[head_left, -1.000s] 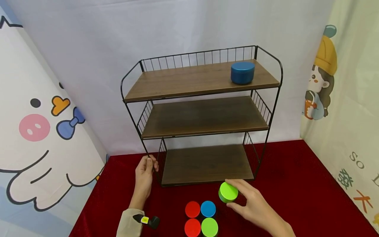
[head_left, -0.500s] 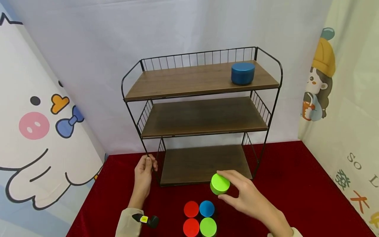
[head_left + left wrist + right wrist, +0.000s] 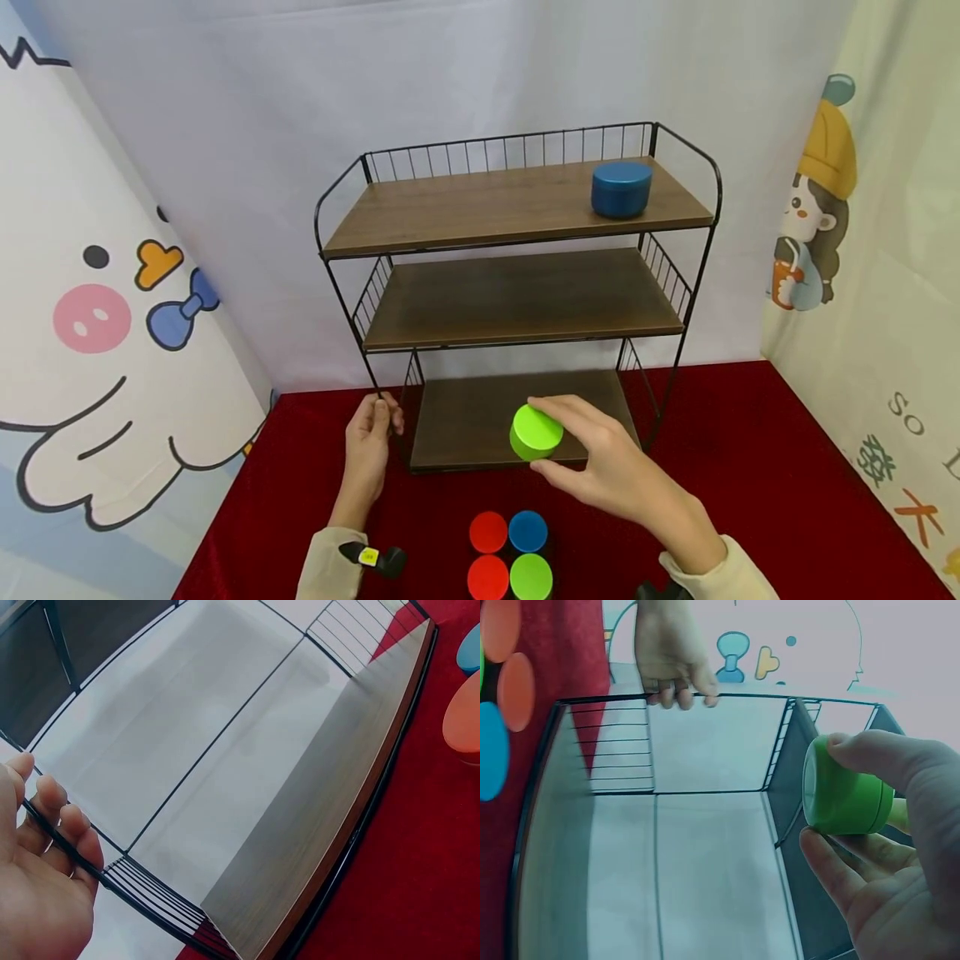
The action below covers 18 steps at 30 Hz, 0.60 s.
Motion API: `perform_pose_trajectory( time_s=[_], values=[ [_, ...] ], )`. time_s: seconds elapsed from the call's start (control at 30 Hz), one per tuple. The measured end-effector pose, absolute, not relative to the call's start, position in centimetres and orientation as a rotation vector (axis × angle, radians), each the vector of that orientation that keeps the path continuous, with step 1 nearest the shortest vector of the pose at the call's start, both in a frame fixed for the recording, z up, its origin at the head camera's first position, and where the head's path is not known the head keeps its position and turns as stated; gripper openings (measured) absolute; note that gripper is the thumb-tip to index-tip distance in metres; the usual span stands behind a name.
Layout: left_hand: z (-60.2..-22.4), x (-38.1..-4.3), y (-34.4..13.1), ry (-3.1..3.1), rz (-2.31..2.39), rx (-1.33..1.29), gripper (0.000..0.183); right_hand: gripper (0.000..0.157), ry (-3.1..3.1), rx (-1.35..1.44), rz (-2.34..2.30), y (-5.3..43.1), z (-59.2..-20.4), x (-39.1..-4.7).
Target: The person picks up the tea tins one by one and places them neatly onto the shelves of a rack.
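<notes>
My right hand [image 3: 615,458] pinches a round green tin [image 3: 536,432] between thumb and fingers, held in front of the bottom shelf. In the right wrist view the green tin [image 3: 847,791] is tipped on its side. My left hand [image 3: 369,433] grips the left front post of a three-tier rack with black wire frame and brown boards [image 3: 517,292]. The left wrist view shows the fingers [image 3: 75,821] curled around that black rod. A blue tin [image 3: 621,190] stands at the right of the top shelf.
On the red cloth [image 3: 720,475] before the rack, two red tins [image 3: 488,532], a blue tin [image 3: 528,531] and another green tin [image 3: 531,577] stand in a tight square. A white curtain [image 3: 495,67] hangs behind; printed curtains flank both sides.
My right hand has carried the green tin up and to the left, from beside the group of tins to in front of the bottom shelf. My left hand stays on the post.
</notes>
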<state>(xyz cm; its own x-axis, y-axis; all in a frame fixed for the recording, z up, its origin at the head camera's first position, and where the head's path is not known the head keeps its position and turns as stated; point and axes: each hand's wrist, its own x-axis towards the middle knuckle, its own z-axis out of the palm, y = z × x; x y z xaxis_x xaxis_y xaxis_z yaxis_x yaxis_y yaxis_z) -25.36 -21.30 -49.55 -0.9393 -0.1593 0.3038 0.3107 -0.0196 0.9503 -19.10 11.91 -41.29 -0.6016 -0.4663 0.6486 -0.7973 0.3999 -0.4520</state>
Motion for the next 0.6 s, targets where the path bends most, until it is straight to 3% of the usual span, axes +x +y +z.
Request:
perform_pose_trajectory(
  time_s=[0.6],
  values=[
    [-49.6,-25.4,-21.2,-1.913,-2.038,-0.168,0.038,0.068,-2.157,1.115,1.064,10.0,-37.4,-20.1]
  ],
)
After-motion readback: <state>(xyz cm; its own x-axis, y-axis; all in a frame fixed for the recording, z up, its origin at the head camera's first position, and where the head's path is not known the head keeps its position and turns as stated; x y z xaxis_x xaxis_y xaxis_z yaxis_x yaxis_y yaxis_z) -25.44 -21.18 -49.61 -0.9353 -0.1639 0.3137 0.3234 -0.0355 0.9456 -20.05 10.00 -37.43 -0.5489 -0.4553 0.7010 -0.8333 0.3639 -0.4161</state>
